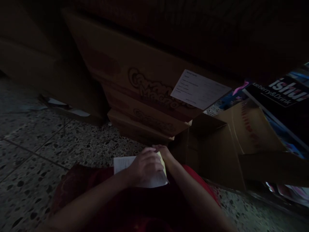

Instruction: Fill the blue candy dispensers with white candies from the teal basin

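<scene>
White paper sheets [122,163] lie across my lap on dark red cloth. My left hand [147,164] is over the sheets, its fingers bent together around their right part. A small yellow paper [161,158] shows between my two hands. At the far side of it is my right hand [162,150], partly behind the left one; its fingertips are mostly hidden. The picture is dark, so what its fingers grip cannot be made out.
Stacked brown cartons [116,64] rise in front, one bearing a white label [200,89]. An open cardboard box [214,154] stands at the right, beside a black printed package [287,96]. Speckled floor tiles [31,167] show at the left.
</scene>
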Demonstrator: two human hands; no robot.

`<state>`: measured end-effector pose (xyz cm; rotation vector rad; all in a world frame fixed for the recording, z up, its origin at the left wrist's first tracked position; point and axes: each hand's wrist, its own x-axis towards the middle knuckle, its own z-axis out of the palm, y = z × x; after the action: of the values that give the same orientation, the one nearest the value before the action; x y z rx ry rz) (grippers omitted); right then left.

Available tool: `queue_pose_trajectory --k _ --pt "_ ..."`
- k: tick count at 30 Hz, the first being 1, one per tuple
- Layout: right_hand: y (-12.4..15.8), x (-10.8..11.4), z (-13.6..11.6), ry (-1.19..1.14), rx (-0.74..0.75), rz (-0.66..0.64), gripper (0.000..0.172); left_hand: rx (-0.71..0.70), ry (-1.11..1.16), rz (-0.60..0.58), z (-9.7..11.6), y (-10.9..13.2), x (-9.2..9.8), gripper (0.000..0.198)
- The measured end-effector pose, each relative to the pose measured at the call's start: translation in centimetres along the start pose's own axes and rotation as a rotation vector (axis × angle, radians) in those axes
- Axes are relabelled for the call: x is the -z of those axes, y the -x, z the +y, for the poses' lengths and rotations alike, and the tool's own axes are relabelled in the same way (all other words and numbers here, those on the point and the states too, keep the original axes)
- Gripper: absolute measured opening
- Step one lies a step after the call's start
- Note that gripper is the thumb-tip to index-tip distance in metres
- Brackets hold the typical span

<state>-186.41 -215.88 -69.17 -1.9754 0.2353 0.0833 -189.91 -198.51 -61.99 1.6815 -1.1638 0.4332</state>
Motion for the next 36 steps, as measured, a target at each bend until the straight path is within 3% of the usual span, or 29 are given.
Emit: queue_pose_trajectory --k 2,5,7,9,12,17,23,30,33,36 --pt "-1.0 0.8 0.2 0.066 -0.065 0.064 0.034 0.07 0.142 0.133 1.0 -0.2 1.4 0.02" --pt "-0.6 2.5 -0.4 0.241 -0.049 0.12 0.019 0.481 0.167 0.408 1.2 -1.1 4.4 0.023" --pt "0.7 3.3 -1.6 0.335 0.062 0.046 0.016 0.705 0.174 0.38 0.3 -1.8 6.1 0.045" --pt "2.3 4.0 -3.4 0.351 0.192 -0.071 0.023 0.8 0.222 0.235 -1.0 -2.4 6.8 0.056" --pt "4.1 4.8 -6.3 0.3 0.294 -0.176 0.034 0.837 0.209 0.129 -2.6 -2.5 6.2 0.054" --pt "5.0 5.2 -8.0 0.117 0.225 -0.234 0.039 0.865 0.156 0.227 -3.3 -2.3 4.1 0.047" --pt "4.4 4.1 -6.9 -0.254 0.047 -0.045 0.033 0.942 0.186 0.332 -2.9 -3.0 2.5 0.034" --pt "3.9 5.6 -7.2 -0.335 0.038 -0.001 0.033 0.991 0.285 0.388 -3.4 -3.7 1.1 0.024" --pt "3.9 6.0 -6.9 -0.368 0.031 0.013 0.032 0.945 0.315 0.436 -3.5 -3.9 0.6 0.031" --pt "3.9 5.8 -6.7 -0.426 0.007 0.048 0.032 0.91 0.311 0.576 -3.4 -3.7 0.0 0.049"
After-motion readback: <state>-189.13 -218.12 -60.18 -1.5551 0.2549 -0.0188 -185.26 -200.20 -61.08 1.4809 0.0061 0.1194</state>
